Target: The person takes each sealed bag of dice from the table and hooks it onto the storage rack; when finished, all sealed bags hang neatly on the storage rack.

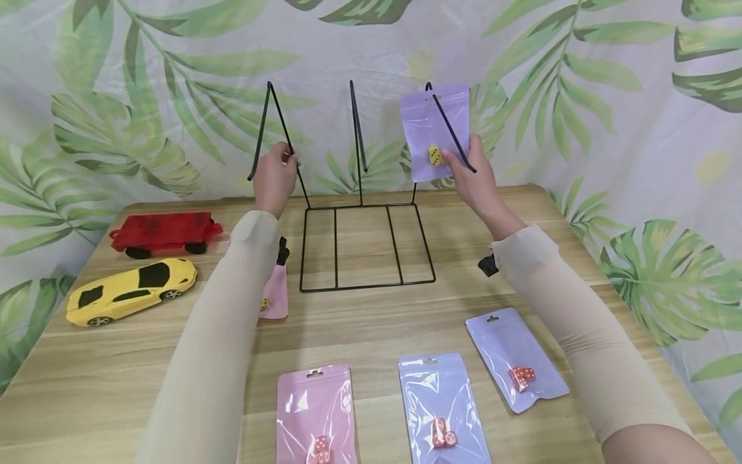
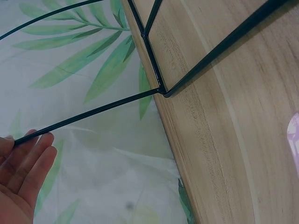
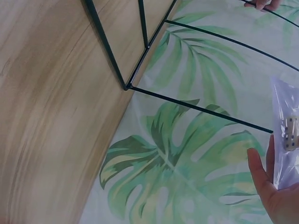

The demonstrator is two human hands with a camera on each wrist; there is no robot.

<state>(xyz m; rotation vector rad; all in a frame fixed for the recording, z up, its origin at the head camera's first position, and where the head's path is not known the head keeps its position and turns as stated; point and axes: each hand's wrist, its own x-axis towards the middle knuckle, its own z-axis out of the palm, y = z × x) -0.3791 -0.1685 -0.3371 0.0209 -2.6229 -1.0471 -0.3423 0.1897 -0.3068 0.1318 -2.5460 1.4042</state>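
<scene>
A black wire rack (image 1: 368, 287) stands on the table with three long hooks pointing forward. On its right hook hangs a purple bag (image 1: 417, 129) with yellow dice, the hook passing through its top hole. My right hand (image 1: 478, 183) holds the bag's lower right side, thumb in front by the dice; the right wrist view shows the hand (image 3: 275, 196) at the bag (image 3: 286, 102). With thumb and fingers, my left hand (image 1: 274, 174) pinches the rack's left upright, also visible in the left wrist view, where the hand (image 2: 25, 172) meets the rod (image 2: 88, 113).
A pink bag (image 1: 315, 406) and two purple bags, one nearer the middle (image 1: 443, 393) and one at right (image 1: 504, 348), lie in front with red dice. Another pink bag (image 1: 278, 293) is partly behind my left arm. A red toy vehicle (image 1: 165, 232) and yellow car (image 1: 133, 293) are at left.
</scene>
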